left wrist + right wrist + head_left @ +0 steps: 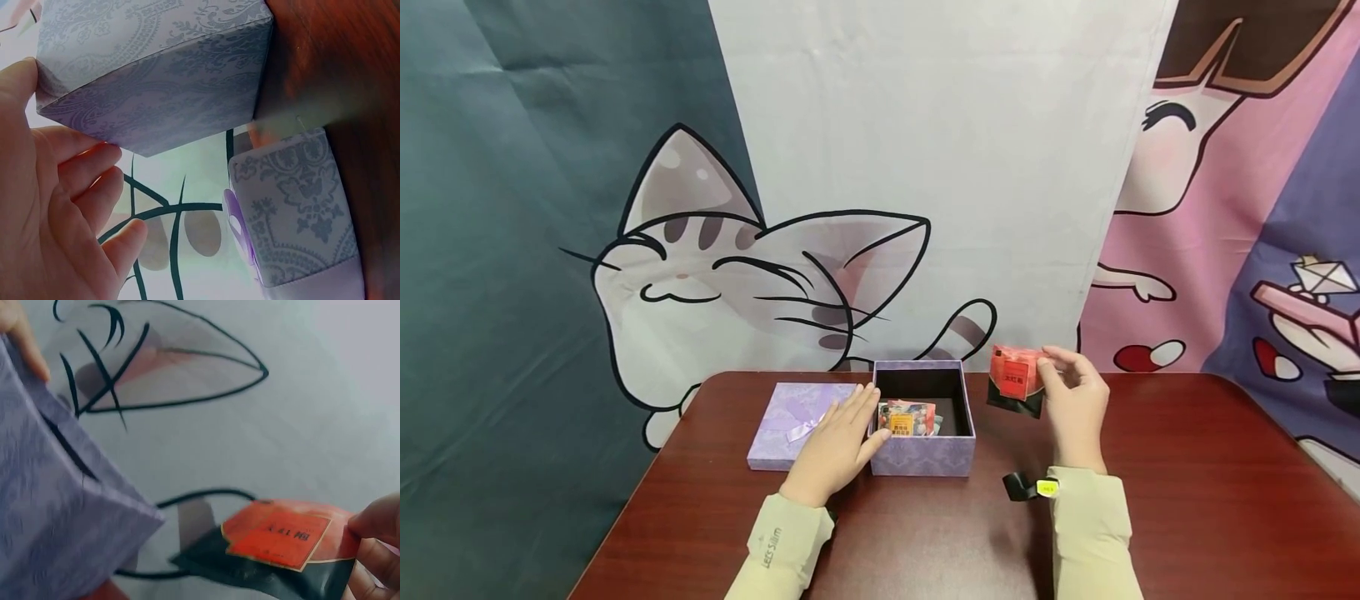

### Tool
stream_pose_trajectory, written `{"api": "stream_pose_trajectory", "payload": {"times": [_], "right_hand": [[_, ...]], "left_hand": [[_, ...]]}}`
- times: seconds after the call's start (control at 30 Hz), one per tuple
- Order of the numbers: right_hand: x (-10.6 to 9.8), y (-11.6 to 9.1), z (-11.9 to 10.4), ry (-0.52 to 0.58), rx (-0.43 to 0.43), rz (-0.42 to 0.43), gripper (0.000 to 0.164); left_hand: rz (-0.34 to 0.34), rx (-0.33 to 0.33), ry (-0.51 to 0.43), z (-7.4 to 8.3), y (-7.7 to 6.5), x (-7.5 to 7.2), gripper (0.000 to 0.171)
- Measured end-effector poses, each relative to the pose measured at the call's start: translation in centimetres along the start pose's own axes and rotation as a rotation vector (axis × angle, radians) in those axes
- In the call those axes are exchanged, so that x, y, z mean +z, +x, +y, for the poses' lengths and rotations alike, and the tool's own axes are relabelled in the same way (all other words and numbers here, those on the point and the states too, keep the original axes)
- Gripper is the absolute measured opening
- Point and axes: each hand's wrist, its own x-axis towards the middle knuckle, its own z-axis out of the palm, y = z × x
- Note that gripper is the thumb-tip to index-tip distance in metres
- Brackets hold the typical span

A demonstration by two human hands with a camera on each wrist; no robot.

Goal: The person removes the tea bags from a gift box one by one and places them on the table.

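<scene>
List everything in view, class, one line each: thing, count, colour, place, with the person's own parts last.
Backdrop: 1, multicoloured cartoon print, at the back
Table: 1, reddish brown, in front of it
Box: 1, purple, open on the table
Lid: 1, purple, left of the box
Bow: 1, light purple, on the lid
Packets: count unclear, mixed colours, inside the box
Red packet: 1, red and black, in the right hand
Strap: 1, black, yellow tag, beside the right sleeve
Sleeves: 2, cream, one per arm
Hands: 2, bare, left against the box

The head camera looks forward and down from this side of the purple box [922, 457]; closer, left and right of it, the wrist cameras face forward, sharing it and the cat backdrop [730, 321]
</scene>
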Motion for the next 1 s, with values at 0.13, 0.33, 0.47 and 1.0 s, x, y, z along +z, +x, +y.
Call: {"api": "stream_pose_trajectory", "payload": {"times": [0.13, 0.33, 0.47, 1.0], "right_hand": [[0.0, 0.3, 1.8, -0.082, 0.037, -0.01, 0.022], [0.3, 0.5, 4.3, -0.145, 0.093, -0.04, 0.02], [0.3, 0.4, 5.3, -0.189, 0.123, -0.072, 0.022], [0.5, 0.2, 6.8, -0.216, 0.244, -0.271, 0.047]], "left_hand": [[0.002, -0.004, 0.002, 0.1, 0.0, 0.0, 0.067], [-0.004, -0.008, -0.004, 0.1, 0.0, 0.0, 0.067], [-0.004, -0.007, -0.005, 0.1, -0.1, -0.1, 0.066], [-0.001, -0.013, -0.03, 0.1, 0.0, 0.0, 0.066]]}}
